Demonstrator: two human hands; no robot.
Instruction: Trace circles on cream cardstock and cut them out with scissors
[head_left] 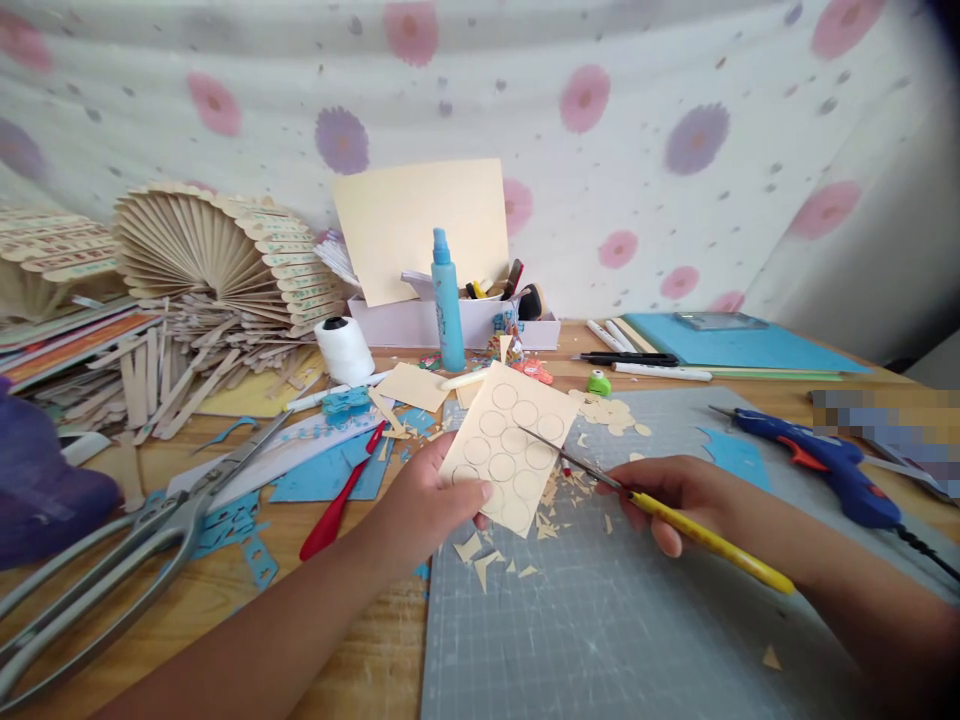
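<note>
Cream card (510,462), head view, drawn with circles (491,430), pinched in left hand (441,500) above grey cutting mat (540,630). Yellow-handled tool (712,541) gripped in right hand (671,481), metal tip over card, contact unclear. Looks like cutting out circles; next, calls for steady card and tip on outline. Can't read print on blue bottle (448,310); no brands legible.

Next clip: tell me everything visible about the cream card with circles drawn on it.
The cream card is a flat, four-sided piece that looks like thin, stiff paper. Rows of thin, dark circle outlines cover its visible face. It is tilted in view, over the left part of the gray cutting mat. The left hand grips its lower-left side, thumb on the face. The slim metal tip of the yellow-handled tool overlaps it; contact there cannot be told.
</note>
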